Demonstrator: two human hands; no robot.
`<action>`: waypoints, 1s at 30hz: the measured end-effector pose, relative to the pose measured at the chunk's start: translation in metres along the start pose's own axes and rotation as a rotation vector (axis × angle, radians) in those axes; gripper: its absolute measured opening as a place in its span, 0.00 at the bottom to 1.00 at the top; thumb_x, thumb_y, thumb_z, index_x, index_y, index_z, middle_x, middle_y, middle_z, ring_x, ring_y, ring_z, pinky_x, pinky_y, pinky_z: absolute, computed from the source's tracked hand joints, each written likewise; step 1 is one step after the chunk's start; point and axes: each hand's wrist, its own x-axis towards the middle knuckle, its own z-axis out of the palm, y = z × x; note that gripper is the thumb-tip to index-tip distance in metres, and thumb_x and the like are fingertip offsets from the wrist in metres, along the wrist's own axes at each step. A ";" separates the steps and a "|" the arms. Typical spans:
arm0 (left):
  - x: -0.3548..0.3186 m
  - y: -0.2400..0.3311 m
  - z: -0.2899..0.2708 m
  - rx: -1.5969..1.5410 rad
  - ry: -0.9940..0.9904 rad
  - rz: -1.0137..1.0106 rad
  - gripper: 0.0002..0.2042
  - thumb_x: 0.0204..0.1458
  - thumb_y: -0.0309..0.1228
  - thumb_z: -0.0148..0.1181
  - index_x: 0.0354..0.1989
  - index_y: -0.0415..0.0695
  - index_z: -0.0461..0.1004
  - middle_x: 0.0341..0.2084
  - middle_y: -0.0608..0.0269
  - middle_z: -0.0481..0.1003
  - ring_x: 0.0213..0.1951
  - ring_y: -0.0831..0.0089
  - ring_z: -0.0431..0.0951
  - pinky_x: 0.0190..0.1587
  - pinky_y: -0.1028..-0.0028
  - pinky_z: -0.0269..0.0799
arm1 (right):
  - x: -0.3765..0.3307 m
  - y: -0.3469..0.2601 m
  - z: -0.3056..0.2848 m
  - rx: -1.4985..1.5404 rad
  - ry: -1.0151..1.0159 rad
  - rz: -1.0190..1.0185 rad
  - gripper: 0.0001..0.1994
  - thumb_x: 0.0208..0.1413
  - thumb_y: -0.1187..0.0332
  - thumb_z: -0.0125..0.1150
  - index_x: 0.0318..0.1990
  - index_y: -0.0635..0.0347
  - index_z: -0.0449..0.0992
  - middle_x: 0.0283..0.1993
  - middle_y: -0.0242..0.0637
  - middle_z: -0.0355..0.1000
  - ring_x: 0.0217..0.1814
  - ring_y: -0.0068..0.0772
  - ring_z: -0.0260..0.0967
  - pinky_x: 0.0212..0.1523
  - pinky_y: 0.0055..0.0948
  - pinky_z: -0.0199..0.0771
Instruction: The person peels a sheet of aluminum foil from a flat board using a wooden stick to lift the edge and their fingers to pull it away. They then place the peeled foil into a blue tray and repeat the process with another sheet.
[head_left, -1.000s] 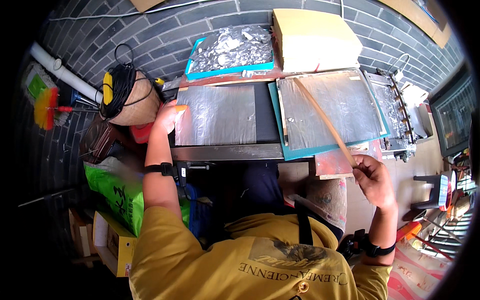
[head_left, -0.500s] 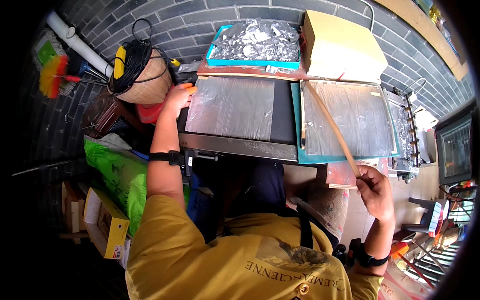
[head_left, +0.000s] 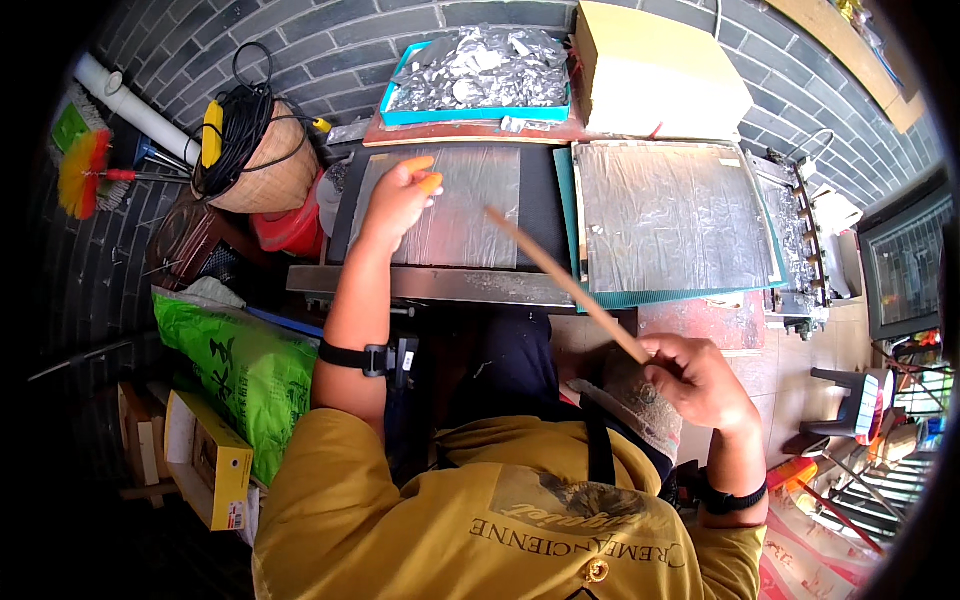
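My right hand (head_left: pixel 705 385) grips one end of a long thin wooden stick (head_left: pixel 570 287), whose far end slants up and left over the black work surface (head_left: pixel 541 205). My left hand (head_left: pixel 393 207), with orange covers on two fingertips, hovers over a thin, wrinkled, silvery sheet (head_left: pixel 485 205) lying there. Its fingers are somewhat apart and I see nothing between them. To the right, a wrinkled silvery sheet (head_left: pixel 670 220) rests on a pale board, over a teal mat (head_left: pixel 567 215).
At the back stand a blue tray (head_left: pixel 500 118) heaped with silvery flakes and a tan box (head_left: pixel 655 75). A basket (head_left: pixel 275 165) with black cable is on the left, above a green bag (head_left: pixel 235 370). A metal edge (head_left: pixel 440 282) runs along the bench front.
The stick has swung left, off the right-hand sheet, as my right hand moved left and slightly down. My left hand has come from the left sheet's edge to above it.
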 end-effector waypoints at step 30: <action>-0.064 -0.045 0.063 -0.091 0.207 0.382 0.17 0.56 0.26 0.55 0.54 0.42 0.68 0.36 0.64 0.71 0.37 0.78 0.71 0.42 0.78 0.70 | -0.081 0.121 -0.121 0.115 1.007 0.145 0.04 0.57 0.72 0.53 0.34 0.63 0.68 0.21 0.29 0.66 0.17 0.17 0.61 0.18 0.22 0.61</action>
